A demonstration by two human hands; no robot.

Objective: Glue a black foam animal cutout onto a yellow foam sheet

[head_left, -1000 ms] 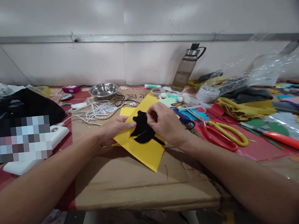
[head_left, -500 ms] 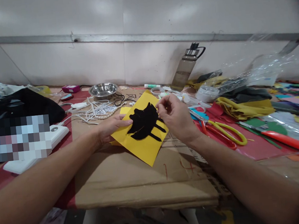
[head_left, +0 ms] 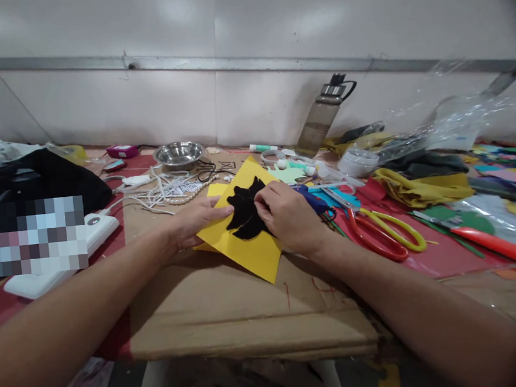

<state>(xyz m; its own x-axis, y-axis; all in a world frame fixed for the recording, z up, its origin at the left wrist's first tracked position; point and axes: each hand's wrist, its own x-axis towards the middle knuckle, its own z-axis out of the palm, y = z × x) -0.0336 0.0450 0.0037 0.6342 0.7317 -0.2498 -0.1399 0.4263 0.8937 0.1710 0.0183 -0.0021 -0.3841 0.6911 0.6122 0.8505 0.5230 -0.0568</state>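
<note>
My left hand [head_left: 197, 222] grips the left edge of a yellow card [head_left: 265, 266], thumb on top and fingers underneath. A black cut-out shape [head_left: 244, 210] with a jagged outline lies on the card, a slit-like line running across it. My right hand [head_left: 287, 215] is closed in a pinch over the right part of the black shape. Whatever the fingertips hold, if anything, is too small or hidden to name. My right hand also covers the strips on the shape's lower right. More yellow paper shows behind the card.
Scissors with red and yellow handles [head_left: 380, 230] lie on the right, near folded mustard cloth [head_left: 421, 184]. Behind the hands stand a steel bowl [head_left: 179, 154] and a tilted water bottle [head_left: 321, 117]. A white power strip [head_left: 63, 255] lies on the left. Cardboard [head_left: 252, 322] covers the table front.
My right hand has moved left and down, from the card's upper right edge onto the black shape. The card has shifted slightly right in my left hand's hold.
</note>
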